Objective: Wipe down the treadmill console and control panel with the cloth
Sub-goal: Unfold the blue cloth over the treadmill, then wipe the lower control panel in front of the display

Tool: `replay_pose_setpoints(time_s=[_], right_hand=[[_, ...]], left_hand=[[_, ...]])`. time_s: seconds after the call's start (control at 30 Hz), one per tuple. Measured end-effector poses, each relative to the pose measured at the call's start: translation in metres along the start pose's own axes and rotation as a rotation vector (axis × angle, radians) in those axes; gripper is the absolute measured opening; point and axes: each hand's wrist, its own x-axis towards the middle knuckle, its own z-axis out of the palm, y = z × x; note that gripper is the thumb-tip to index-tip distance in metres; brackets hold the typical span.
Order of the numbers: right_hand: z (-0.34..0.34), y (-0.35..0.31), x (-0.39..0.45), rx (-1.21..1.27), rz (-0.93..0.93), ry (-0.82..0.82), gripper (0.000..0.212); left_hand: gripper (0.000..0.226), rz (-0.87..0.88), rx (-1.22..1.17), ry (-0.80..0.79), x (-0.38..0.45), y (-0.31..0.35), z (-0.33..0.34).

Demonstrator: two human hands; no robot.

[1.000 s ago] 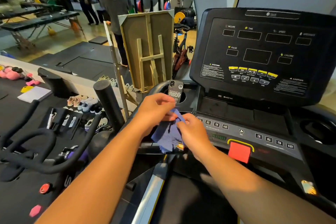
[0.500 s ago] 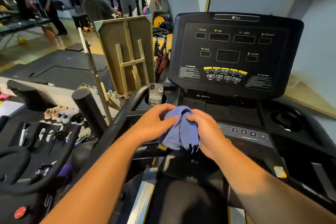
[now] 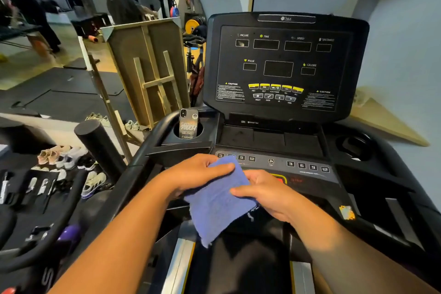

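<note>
I have the cloth (image 3: 218, 200) pinched between both hands in front of my chest, just short of the control panel (image 3: 272, 164). My left hand (image 3: 198, 175) grips its upper edge, thumb laid across the top of the fabric and fingers curled beneath; my right hand (image 3: 265, 192) clamps the near right side, thumb on top. I hold it this way, I judge, to square it into a flat pad before it meets any surface, so that a broad face does the wiping and no loose corner drags over the buttons. Nothing has been wiped as far as I can tell; the cloth is apart from the panel, hanging above the belt.

The cloth is blue terry, soft and limp, folded into a rough rectangle with a frayed lower corner drooping below my grip. Beyond my knuckles the console (image 3: 284, 64) stands tilted toward me, dark and unlit. To the upper left of my left hand a phone (image 3: 188, 124) stands in the cup holder, something to steer round.
</note>
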Motion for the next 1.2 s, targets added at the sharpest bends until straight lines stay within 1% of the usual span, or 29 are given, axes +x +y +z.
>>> replay_pose_setpoints(time_s=[0.03,0.07,0.1,0.13,0.2,0.3,0.37,0.43,0.5,0.57,0.63,0.67,0.7,0.73,0.77,0.83,0.87,0.9,0.93,0.97,1.0,1.07,1.2], right_hand=[[-0.002,-0.002,-0.002,-0.043,0.002,0.002,0.020],[-0.003,-0.005,-0.005,-0.097,0.005,0.009,0.018],[-0.004,-0.008,-0.008,-0.166,0.001,0.014,0.016],[-0.005,-0.011,-0.010,-0.239,-0.008,0.015,0.014],[-0.008,-0.013,-0.013,-0.332,-0.027,0.022,0.014],[-0.009,-0.006,-0.011,-0.338,-0.050,0.134,0.008],[-0.014,0.001,-0.008,-0.273,-0.075,0.218,0.009],[-0.022,0.006,-0.008,-0.190,-0.074,0.265,0.013],[-0.032,0.010,-0.011,-0.157,-0.074,0.322,0.012],[-0.043,0.016,-0.015,-0.148,-0.083,0.415,0.011],[-0.055,0.024,-0.018,-0.200,-0.083,0.502,0.015],[-0.061,0.029,-0.020,-0.235,-0.082,0.535,0.015],[-0.067,0.034,-0.022,-0.281,-0.086,0.583,0.015],[-0.074,0.039,-0.023,-0.336,-0.093,0.655,0.015],[-0.080,0.043,-0.026,-0.399,-0.102,0.748,0.016],[-0.095,0.049,-0.034,-0.494,-0.121,0.952,0.017],[-0.104,0.053,-0.039,-0.521,-0.139,1.034,0.016],[-0.114,0.059,-0.043,-0.545,-0.158,1.094,0.013],[-0.125,0.066,-0.046,-0.573,-0.162,1.128,0.011],[-0.133,0.074,-0.048,-0.601,-0.132,1.134,0.015],[-0.141,0.081,-0.051,-0.611,-0.080,1.121,0.024],[-0.151,0.093,-0.054,-0.573,0.039,1.088,0.039],[-0.160,0.115,-0.064,-0.466,0.128,1.034,0.051]], left_hand=[[0.036,-0.027,-0.032,-0.114,-0.001,-0.003,-0.001],[0.036,-0.048,-0.061,-0.211,-0.002,-0.007,0.000],[0.041,-0.065,-0.099,-0.280,-0.003,-0.011,0.003],[0.046,-0.079,-0.150,-0.322,-0.002,-0.015,0.008],[0.048,-0.091,-0.251,-0.328,0.001,-0.026,0.019],[0.043,-0.102,-0.395,-0.199,0.000,-0.036,0.029],[0.038,-0.104,-0.478,-0.089,-0.003,-0.037,0.027],[0.032,-0.096,-0.526,0.059,-0.005,-0.033,0.018],[0.027,-0.083,-0.582,0.227,-0.005,-0.025,0.006],[0.021,-0.037,-0.582,0.419,-0.002,-0.013,-0.006],[0.020,0.017,-0.461,0.648,0.008,-0.003,-0.011],[0.024,0.042,-0.329,0.748,0.015,0.002,-0.011],[0.027,0.056,-0.170,0.807,0.022,0.006,-0.009],[0.026,0.087,-0.016,0.819,0.030,0.009,-0.004],[0.023,0.144,0.111,0.781,0.037,0.010,0.004],[0.037,0.265,0.310,0.604,0.053,-0.004,0.024],[0.042,0.265,0.415,0.502,0.062,-0.018,0.036],[0.049,0.253,0.547,0.441,0.069,-0.035,0.049],[0.062,0.235,0.680,0.406,0.074,-0.051,0.060],[0.072,0.210,0.779,0.377,0.074,-0.062,0.068],[0.076,0.189,0.827,0.365,0.073,-0.069,0.074],[0.076,0.190,0.860,0.376,0.067,-0.071,0.080],[0.069,0.196,0.926,0.434,0.054,-0.088,0.089]])
